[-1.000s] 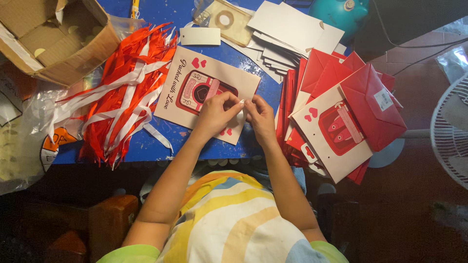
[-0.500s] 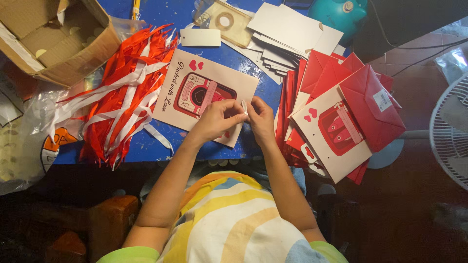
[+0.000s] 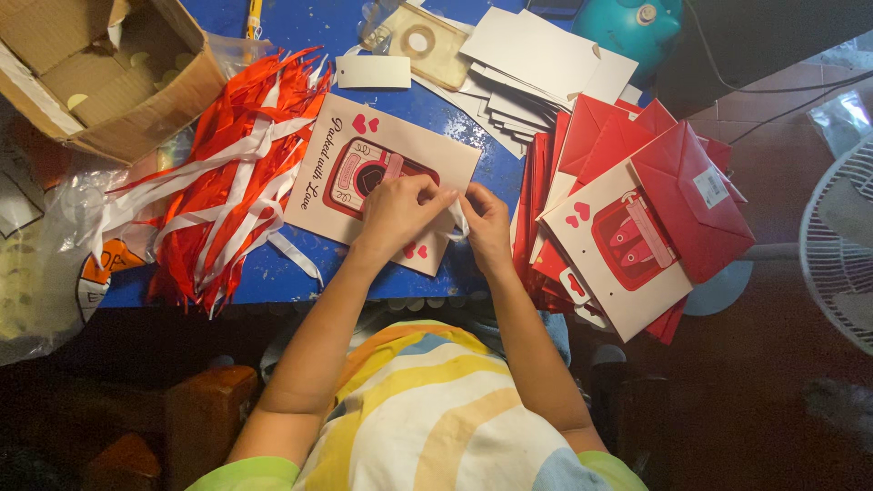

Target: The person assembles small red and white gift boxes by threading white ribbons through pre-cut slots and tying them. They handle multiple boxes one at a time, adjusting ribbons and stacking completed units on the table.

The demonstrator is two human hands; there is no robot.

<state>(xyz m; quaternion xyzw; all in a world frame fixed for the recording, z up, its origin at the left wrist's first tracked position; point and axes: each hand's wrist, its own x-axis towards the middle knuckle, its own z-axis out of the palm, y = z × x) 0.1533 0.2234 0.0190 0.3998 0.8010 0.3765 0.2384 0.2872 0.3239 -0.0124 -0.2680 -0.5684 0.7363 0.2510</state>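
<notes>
Hands met over the beige gift bag [image 3: 364, 173] with the red camera picture, which lay flat on the blue table [image 3: 446, 118] and serves as the landmark for everything else. In the head view, the left hand [image 3: 396, 214] rested on the bag's near edge, fingers curled and pinching one end of a white ribbon [image 3: 457, 218]. The right hand [image 3: 488, 227] sat just beside the bag's near right corner, thumb and fingers pressed together on the same ribbon. Left of the bag lay a heap of red and white ribbons [image 3: 227, 182], touching its edge. Beyond that heap, farther left, stood an open cardboard box [image 3: 100, 73]. Right of the bag was a pile of red bags [image 3: 637, 182] with another beige one on top. Beyond the bag, on its far side, lay a stack of white cards [image 3: 536, 64]
</notes>
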